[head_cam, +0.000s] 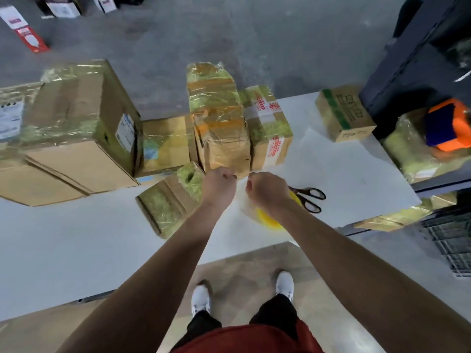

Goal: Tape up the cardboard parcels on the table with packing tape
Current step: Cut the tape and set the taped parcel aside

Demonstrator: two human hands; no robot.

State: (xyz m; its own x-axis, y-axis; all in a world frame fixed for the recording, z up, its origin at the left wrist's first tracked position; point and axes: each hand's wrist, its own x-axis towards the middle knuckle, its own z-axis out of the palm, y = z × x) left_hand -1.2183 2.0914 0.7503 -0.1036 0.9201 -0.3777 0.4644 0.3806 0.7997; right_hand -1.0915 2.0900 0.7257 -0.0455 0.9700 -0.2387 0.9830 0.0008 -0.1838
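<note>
My left hand [219, 187] and my right hand [267, 189] are curled into fists close together above the white table [63, 250]. Each pinches an end of a short strip of clear packing tape [242, 180] stretched between them. A clear film of tape runs down to the yellow tape roll [270, 221], which lies on the table half hidden under my right forearm. Left of my left hand lies a small taped cardboard parcel [170, 202]. Just beyond my hands stands a tall tape-wrapped parcel [219, 123].
Black-handled scissors [309, 197] lie right of the roll. A large box [81, 128] fills the table's left, a red-lettered parcel [267, 131] stands beside the tall one, and a green-striped box [344, 113] sits far right. An orange tape dispenser [446, 126] rests beyond the right edge.
</note>
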